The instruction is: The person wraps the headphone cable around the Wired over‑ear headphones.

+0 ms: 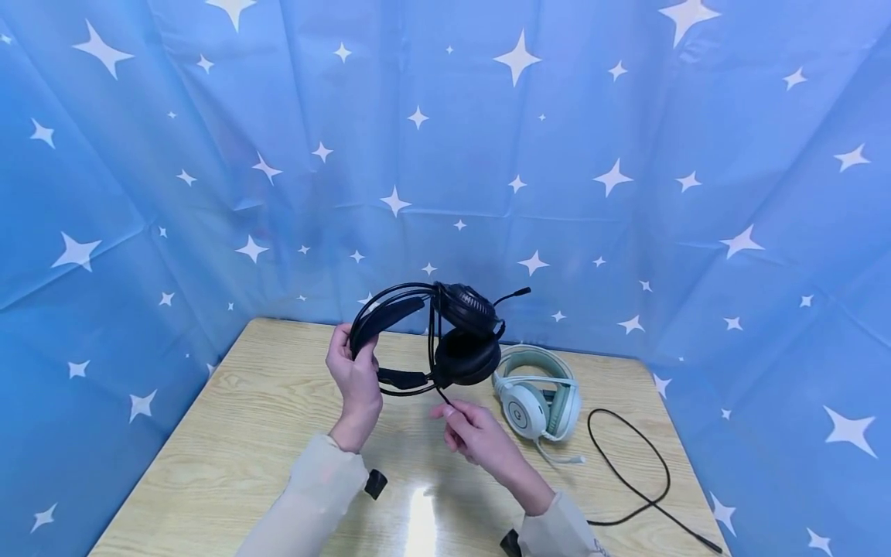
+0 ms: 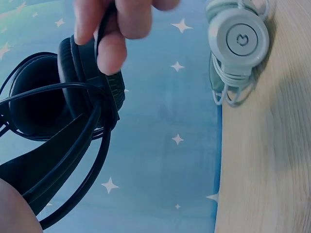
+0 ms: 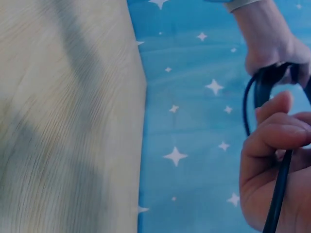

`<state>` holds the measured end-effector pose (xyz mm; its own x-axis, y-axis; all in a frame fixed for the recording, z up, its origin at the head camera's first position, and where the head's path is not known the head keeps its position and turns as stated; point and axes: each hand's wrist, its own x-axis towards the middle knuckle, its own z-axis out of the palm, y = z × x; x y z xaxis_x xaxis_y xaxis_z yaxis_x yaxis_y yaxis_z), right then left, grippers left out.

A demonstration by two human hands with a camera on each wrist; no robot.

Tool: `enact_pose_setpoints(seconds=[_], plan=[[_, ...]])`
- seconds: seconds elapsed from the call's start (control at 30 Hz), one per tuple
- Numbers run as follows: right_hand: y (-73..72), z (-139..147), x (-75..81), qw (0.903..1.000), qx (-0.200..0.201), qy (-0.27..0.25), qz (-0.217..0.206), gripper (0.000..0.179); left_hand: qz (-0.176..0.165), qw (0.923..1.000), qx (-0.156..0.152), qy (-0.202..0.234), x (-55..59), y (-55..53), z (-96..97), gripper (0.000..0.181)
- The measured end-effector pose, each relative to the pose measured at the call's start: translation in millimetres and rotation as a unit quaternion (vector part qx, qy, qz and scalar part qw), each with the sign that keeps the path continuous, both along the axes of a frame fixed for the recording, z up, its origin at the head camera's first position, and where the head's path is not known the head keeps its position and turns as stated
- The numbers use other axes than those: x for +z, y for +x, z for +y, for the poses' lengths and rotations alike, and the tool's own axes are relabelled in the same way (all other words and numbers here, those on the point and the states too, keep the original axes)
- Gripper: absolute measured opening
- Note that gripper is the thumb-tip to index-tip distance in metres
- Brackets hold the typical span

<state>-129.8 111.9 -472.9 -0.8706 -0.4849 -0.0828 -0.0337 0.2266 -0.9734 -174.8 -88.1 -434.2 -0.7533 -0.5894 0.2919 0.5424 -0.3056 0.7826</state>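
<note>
My left hand grips the headband of a black headset, which is held up above the table with its ear cups to the right. Strands of black cable run across the headset beside the cups, and its thin microphone boom sticks out to the right. Below the cups, my right hand pinches a black cable between thumb and fingers. In the left wrist view, the right fingertips hold that cable close to an ear cup.
A pale green headset with a microphone boom rests on the wooden table, behind and right of my right hand. A black cable lies looped at the table's right side. Behind hangs a blue star-patterned curtain.
</note>
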Motion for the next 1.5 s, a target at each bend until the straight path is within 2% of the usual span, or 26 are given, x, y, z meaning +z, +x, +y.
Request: enact_pose_setpoints(seconds=[0.2, 0.4, 0.63, 0.77, 0.97, 1.1, 1.27, 1.5], plan=[[1.7, 1.3, 4.8, 0.9999, 0.01, 0.014, -0.004, 0.035, 0.014, 0.9985, 0.028, -0.045, -6.8, -2.6, -2.6, 0.014], [2.9, 4.7, 12.1, 0.9994, 0.027, 0.02, -0.011, 0.036, 0.013, 0.9918, 0.06, -0.112, -12.7, -3.3, -4.6, 0.017], [1.9, 13.4, 25.4, 0.9989, 0.04, 0.024, -0.009, 0.037, 0.012, 0.9752, 0.096, -0.199, -15.7, 0.0, -4.3, 0.021], [1.4, 19.6, 30.4, 0.9992, 0.038, 0.012, 0.009, 0.036, 0.013, 0.9644, 0.113, -0.239, -15.9, 2.8, -4.5, 0.022], [0.8, 24.9, 34.8, 0.9993, 0.03, 0.002, 0.023, 0.035, 0.014, 0.9526, 0.126, -0.276, -24.2, 4.0, -8.0, 0.024], [-0.5, 28.4, 39.4, 0.9992, 0.033, -0.004, 0.023, 0.036, 0.039, 0.944, 0.127, -0.302, -30.7, 2.1, -10.8, 0.028], [-4.0, 35.2, 45.8, 0.9987, 0.029, -0.022, 0.034, 0.037, 0.055, 0.9309, 0.147, -0.33, -35.2, 0.2, -13.3, 0.029], [-8.9, 41.4, 46.5, 0.9981, 0.029, -0.039, 0.037, 0.037, 0.053, 0.9226, 0.147, -0.353, -39.7, 0.8, -15.5, 0.028]])
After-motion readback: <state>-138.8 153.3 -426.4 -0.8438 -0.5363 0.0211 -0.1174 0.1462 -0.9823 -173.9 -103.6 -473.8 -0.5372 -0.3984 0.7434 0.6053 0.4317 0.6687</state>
